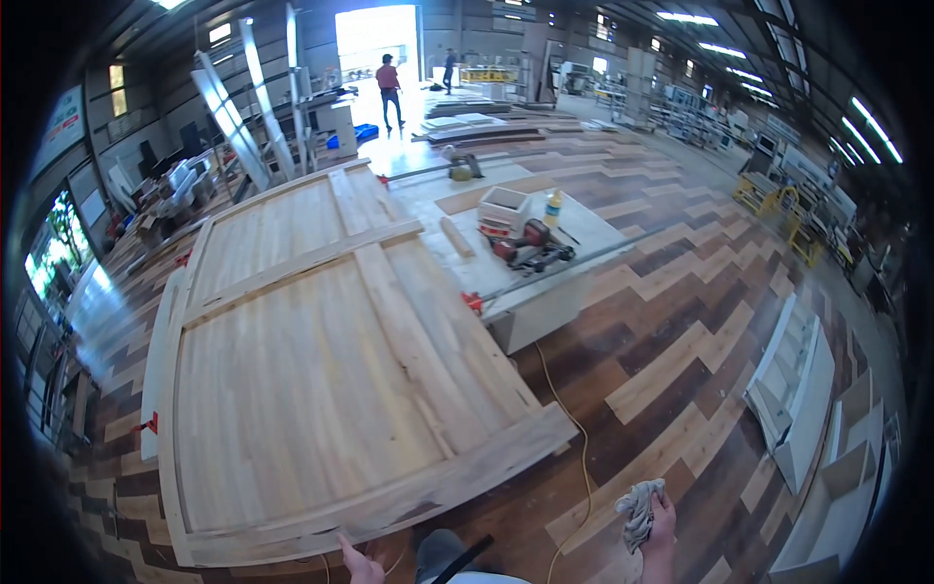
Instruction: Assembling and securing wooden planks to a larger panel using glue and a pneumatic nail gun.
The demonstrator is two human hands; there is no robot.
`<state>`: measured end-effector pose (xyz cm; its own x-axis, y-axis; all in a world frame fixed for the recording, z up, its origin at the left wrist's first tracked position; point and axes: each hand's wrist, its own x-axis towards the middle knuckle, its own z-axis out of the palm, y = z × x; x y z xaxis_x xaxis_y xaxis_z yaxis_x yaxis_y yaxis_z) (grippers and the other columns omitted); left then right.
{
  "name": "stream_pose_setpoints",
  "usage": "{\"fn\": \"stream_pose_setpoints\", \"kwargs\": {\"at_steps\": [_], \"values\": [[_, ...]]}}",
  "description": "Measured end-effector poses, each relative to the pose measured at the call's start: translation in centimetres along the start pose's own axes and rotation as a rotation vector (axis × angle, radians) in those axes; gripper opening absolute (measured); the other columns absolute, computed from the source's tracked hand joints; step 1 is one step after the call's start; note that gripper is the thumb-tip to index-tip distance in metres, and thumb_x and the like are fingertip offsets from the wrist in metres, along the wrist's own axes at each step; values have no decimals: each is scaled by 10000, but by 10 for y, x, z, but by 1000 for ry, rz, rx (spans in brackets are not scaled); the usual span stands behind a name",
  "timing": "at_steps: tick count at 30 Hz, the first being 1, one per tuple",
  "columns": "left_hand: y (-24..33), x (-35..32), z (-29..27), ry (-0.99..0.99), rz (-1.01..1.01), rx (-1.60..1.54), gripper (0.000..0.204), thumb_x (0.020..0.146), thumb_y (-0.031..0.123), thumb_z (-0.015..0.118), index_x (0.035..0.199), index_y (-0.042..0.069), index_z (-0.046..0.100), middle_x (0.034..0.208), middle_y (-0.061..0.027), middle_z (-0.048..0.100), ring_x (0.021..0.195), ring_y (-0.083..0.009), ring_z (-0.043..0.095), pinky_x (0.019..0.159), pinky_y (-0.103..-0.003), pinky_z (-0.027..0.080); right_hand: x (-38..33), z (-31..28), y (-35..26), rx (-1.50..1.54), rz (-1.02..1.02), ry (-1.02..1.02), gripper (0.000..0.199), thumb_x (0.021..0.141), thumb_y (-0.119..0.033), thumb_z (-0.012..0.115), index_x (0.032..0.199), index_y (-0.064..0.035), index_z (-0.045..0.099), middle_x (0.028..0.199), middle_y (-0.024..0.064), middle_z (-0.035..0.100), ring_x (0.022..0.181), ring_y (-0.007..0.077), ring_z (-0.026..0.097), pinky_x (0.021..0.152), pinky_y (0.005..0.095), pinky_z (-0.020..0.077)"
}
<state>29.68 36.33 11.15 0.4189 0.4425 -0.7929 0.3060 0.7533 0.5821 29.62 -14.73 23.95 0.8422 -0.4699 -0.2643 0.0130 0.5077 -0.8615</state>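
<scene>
A large pale wooden panel door (302,389) with raised frame strips lies flat in front of me, taking up the left and middle of the view. My left hand (361,563) is at its near edge, palm up with the fingers apart and holding nothing; whether a fingertip touches the wood I cannot tell. Off to the right, over the floor, my right hand (663,526) is closed around a crumpled grey rag (638,513).
Beyond the door, a pale worktable (593,229) carries a white box (503,211), a yellowish bottle (554,207), a red-and-black power tool (530,238) and a wood block (455,237). A yellow cord (587,453) crosses the floor. White cabinet parts (790,389) lie right. Two people (387,88) stand far off.
</scene>
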Motion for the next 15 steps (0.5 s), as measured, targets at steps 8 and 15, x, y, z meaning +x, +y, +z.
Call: {"fn": "stream_pose_setpoints", "kwargs": {"at_steps": [8, 15], "values": [[-34, 64, 50, 231, 280, -191, 677, 943, 596, 375, 1467, 171, 319, 1469, -75, 392, 1307, -276, 416, 1093, -449, 334, 68, -31, -32, 195, -33, 151, 230, 994, -155, 447, 1176, -35, 521, 1110, 133, 632, 927, 237, 660, 719, 341, 571], [-79, 63, 124, 384, 315, -76, 699, 937, 610, 361, 1474, 166, 298, 1479, -80, 371, 1318, -278, 404, 1096, -452, 327, 204, -20, -56, 125, 89, 131, 213, 988, -140, 465, 1169, -48, 529, 1077, 112, 638, 915, 212, 649, 740, 324, 553]]}}
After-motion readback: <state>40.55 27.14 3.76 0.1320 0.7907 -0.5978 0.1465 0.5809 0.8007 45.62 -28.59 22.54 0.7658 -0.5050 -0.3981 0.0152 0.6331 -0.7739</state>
